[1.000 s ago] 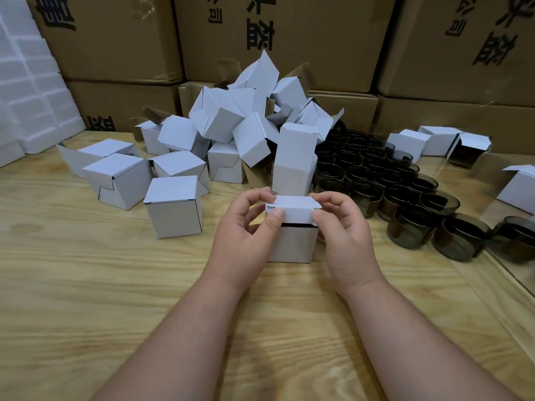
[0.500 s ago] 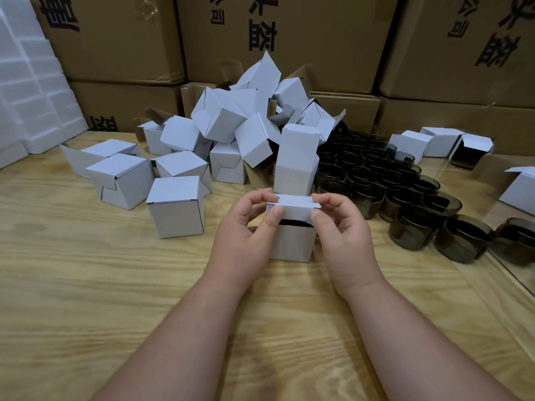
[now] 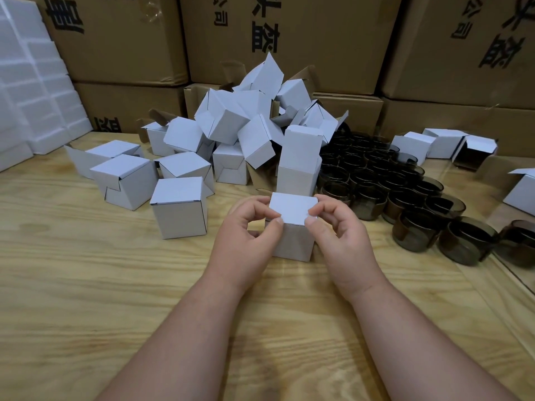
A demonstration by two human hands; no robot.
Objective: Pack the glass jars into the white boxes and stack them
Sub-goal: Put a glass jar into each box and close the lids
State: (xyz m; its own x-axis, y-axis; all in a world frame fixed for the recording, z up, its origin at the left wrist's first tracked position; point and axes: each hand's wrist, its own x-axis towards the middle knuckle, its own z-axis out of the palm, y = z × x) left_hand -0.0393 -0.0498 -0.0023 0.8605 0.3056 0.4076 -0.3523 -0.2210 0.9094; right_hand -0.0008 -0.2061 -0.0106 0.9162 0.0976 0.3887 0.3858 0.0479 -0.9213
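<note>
packing warehouse | stacked brown cartons (image 3: 289, 39) | plywood bench (image 3: 86, 285) | foam trays (image 3: 34, 82)

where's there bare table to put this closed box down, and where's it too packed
Bare wood lies left of the left hand, in front of the closed box, and near the forearms. Crowded: the white box pile behind, the glass jars to the right.
</note>
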